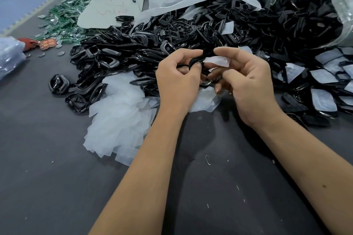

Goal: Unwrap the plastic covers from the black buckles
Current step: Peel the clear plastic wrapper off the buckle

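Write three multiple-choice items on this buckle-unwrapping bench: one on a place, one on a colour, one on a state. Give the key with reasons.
1. Where does the heap of removed plastic covers lie?
A. Left of the left hand, on the table
B. Inside the cardboard box
C. On top of the pen

2. What colour are the small parts piled at the far left?
A. Yellow
B. Green
C. Pink

3. What is the state of the buckle held between the hands?
A. Lying untouched on the table
B. Fully bare
C. Plastic cover partly peeled

Key:
1 A, the pale heap sits on the grey table beside the left hand.
2 B, they show green near the white sheet.
3 C, the right hand pinches a white cover trailing from the buckle.
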`<act>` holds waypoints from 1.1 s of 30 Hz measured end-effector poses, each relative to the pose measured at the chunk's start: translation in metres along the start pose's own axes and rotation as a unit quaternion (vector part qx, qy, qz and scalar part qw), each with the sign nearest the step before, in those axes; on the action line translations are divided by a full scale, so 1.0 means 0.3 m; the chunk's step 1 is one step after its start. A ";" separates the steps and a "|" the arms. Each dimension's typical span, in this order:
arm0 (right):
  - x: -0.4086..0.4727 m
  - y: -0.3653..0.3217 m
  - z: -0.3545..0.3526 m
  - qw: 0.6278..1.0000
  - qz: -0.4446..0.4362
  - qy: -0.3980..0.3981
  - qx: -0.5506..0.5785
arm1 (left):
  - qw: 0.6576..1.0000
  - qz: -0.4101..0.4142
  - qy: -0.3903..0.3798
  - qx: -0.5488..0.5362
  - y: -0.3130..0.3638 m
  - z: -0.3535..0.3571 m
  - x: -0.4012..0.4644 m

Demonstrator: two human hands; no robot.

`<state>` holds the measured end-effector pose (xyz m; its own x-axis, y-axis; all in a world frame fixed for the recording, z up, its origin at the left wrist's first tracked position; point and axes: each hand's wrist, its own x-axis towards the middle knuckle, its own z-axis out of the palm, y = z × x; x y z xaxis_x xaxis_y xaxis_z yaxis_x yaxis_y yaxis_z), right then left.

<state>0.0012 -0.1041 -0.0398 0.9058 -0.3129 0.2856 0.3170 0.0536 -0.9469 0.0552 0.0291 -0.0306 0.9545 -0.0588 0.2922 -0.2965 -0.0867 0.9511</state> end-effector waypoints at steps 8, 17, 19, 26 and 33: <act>0.005 0.006 -0.005 0.992 -0.080 0.076 -0.061 | 0.999 -0.019 -0.013 -0.028 -0.005 0.002 0.001; 0.006 0.008 -0.007 0.984 -0.075 0.112 -0.116 | 0.996 -0.033 -0.056 -0.056 0.005 0.004 -0.004; 0.005 0.009 -0.006 0.980 -0.075 0.118 -0.145 | 0.995 -0.033 -0.064 -0.066 0.009 0.006 -0.009; 0.002 0.005 -0.001 0.975 -0.043 0.137 -0.169 | 0.993 -0.027 -0.072 -0.092 0.011 0.014 -0.015; 0.000 0.004 0.000 0.979 -0.033 0.138 -0.144 | 0.996 -0.013 -0.069 -0.063 0.006 0.013 -0.014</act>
<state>0.0016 -0.1040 -0.0408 0.7630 -0.5530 0.3346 0.2442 -0.2327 -0.9414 0.0504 0.0252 -0.0305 0.9460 -0.1949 0.2592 -0.2575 0.0345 0.9657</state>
